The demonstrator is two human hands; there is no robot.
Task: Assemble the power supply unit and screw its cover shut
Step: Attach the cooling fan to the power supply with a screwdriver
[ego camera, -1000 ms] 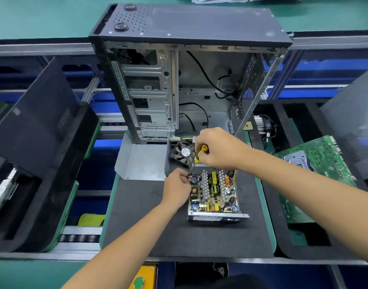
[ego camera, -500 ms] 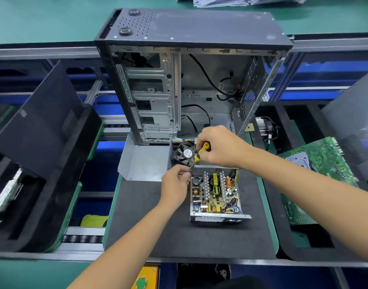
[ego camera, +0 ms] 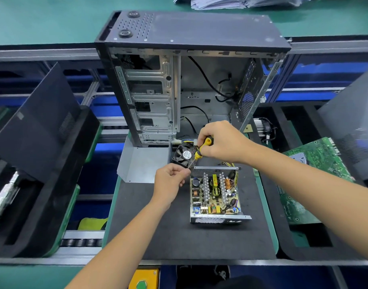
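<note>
The open power supply unit (ego camera: pixel 215 195) lies on the black mat (ego camera: pixel 158 236), its circuit board exposed. Its grey metal cover (ego camera: pixel 141 163) lies behind and to the left, with the black fan (ego camera: pixel 182 156) standing at the cover's right edge. My right hand (ego camera: pixel 222 142) grips a yellow-and-black screwdriver (ego camera: pixel 202 149), tip pointing down-left toward the unit's back-left corner. My left hand (ego camera: pixel 170 182) hovers just left of that corner, fingertips pinched together by the screwdriver's tip; what they pinch is too small to make out.
An open computer case (ego camera: pixel 189 80) stands upright behind the mat. A green motherboard (ego camera: pixel 312 174) lies in the foam tray at right, with a cooler (ego camera: pixel 262 128) behind it. Black side panels lean at left (ego camera: pixel 33 126) and right. A yellow button box (ego camera: pixel 143 278) sits at the front edge.
My left hand has lifted off the unit's left side toward its back-left corner and met the screwdriver's tip. My right hand has barely moved.
</note>
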